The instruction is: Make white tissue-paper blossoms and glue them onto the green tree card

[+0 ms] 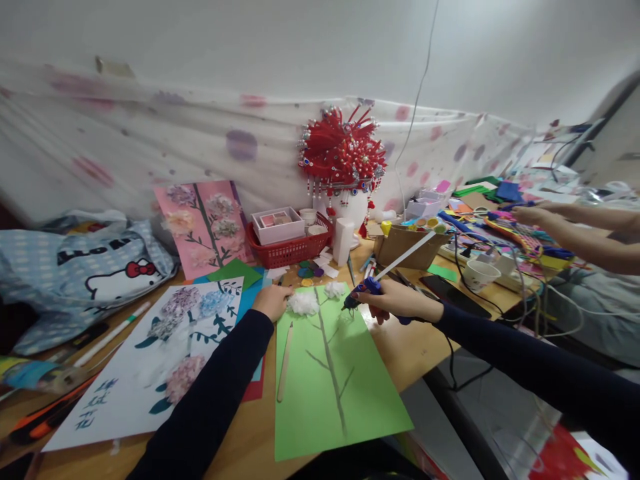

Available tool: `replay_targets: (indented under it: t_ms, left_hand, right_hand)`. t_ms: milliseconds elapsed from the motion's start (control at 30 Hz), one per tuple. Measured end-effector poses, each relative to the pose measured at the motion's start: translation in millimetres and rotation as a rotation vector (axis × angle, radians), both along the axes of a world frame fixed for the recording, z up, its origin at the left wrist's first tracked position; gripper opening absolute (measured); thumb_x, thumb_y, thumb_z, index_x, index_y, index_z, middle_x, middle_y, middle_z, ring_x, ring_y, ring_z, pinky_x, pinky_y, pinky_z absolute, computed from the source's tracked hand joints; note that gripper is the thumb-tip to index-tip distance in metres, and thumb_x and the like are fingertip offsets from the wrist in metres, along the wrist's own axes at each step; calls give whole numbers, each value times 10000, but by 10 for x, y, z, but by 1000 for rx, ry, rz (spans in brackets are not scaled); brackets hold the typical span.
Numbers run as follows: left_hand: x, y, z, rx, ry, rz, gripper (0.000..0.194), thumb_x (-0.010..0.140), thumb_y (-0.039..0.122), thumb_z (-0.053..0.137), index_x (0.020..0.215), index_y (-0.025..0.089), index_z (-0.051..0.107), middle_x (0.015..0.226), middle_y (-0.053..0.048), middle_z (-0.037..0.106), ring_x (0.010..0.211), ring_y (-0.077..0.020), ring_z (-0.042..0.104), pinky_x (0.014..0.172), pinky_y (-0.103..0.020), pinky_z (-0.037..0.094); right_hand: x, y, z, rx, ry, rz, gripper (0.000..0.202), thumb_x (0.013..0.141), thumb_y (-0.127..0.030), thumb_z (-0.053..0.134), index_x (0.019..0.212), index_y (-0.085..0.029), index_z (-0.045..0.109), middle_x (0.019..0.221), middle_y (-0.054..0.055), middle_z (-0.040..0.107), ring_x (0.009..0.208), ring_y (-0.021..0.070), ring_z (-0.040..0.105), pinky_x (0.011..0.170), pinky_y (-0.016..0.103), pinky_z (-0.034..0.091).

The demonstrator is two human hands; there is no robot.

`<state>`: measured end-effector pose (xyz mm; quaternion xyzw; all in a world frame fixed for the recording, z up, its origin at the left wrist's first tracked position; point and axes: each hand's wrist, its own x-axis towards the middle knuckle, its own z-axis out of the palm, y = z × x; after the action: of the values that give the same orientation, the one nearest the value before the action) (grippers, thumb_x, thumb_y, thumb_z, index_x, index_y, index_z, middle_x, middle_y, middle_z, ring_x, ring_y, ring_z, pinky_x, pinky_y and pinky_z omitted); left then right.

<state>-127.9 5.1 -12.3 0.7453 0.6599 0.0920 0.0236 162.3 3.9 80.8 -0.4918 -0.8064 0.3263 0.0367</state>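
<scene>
My right hand (400, 301) is wrapped round a blue glue gun (367, 288) with a long white glue stick in its back. The gun's dark nozzle points down over the upper right of a green sheet (350, 400). On that sheet are a drawn grey branch (327, 347), a white fluffy clump (303, 303) and a smaller one (335, 289). My left hand (273, 301) rests at the sheet's top left corner, beside the larger clump, with fingers stretched out and nothing visible in them. A pointed wooden stick (285, 363) lies on the sheet's left side.
A white sheet with paper flowers (120, 387) lies left, a pink flower picture (175, 227) behind it. Further back are a red basket (295, 250) and a red headdress (345, 153). A phone (455, 297), paper cup (480, 275), cables and another person's arms (575, 223) are right.
</scene>
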Motion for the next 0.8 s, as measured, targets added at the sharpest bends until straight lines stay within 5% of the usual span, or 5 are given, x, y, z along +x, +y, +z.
replay_targets:
  t_ms: [800]
  left_hand:
    - [18,-18,30,-4,1,2,393,811,150,430,1091,237,692,1053,-79,703,984,-242,635,873,-334,467]
  right_hand:
    - [100,-35,-26,-43,20,26,582,802,-643,434,564,-139,602,553,77,656,514,140,613,535,222,460]
